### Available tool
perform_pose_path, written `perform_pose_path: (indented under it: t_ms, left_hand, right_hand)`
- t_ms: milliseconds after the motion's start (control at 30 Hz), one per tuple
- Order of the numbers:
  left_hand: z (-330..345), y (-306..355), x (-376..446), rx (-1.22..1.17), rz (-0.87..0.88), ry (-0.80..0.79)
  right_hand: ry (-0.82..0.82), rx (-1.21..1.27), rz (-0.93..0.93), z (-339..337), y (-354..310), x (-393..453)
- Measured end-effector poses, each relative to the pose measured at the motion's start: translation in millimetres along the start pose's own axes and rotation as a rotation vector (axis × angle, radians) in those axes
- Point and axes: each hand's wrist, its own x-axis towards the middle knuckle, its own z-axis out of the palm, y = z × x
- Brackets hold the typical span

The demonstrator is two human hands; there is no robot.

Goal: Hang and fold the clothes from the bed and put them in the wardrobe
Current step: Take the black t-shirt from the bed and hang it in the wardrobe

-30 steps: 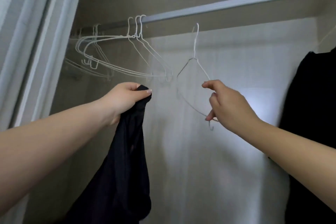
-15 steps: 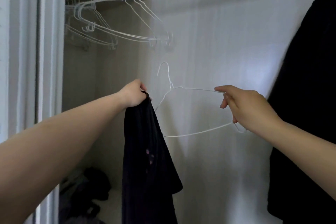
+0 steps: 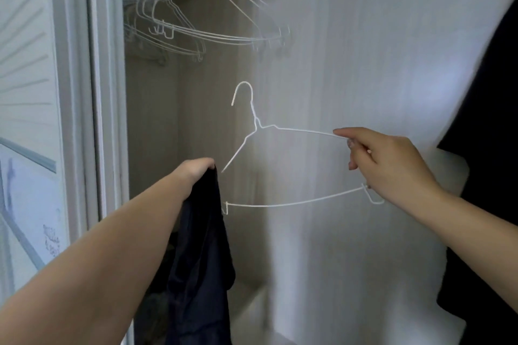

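Lowered off the rail, a wire hanger [image 3: 280, 168] is pinched by the right hand [image 3: 392, 168]; the left hand [image 3: 196, 172] clutches a limp dark garment [image 3: 201, 260], best threaded at its neckline.

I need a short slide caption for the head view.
Right hand holds a wire hanger; left hand grips dark garment.

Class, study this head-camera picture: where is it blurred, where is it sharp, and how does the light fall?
Head view: the empty hangers at top are smeared by motion blur, and the black garment at the right edge is streaked; the held hanger and right hand look sharper; a pale bright patch lights the back wall, while the left corner lies in shadow.
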Motion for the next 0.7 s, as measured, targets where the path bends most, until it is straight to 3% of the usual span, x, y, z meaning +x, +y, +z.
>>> perform_pose_path:
  t_ms: [200, 533, 700]
  left_hand:
    - [-6, -22, 12, -0.261, -0.050, 0.016]
    - [-10, -29, 27, -0.015, 0.048, 0.031]
    - [1, -17, 17, -0.037, 0.149, -0.084]
  right_hand:
    - [0.027, 0.080, -0.033, -3, -5, -2]
    - [0.055, 0.136, -0.026, 0, -2, 0]
    - [0.015, 0.128, -0.041, 8, 2, -4]
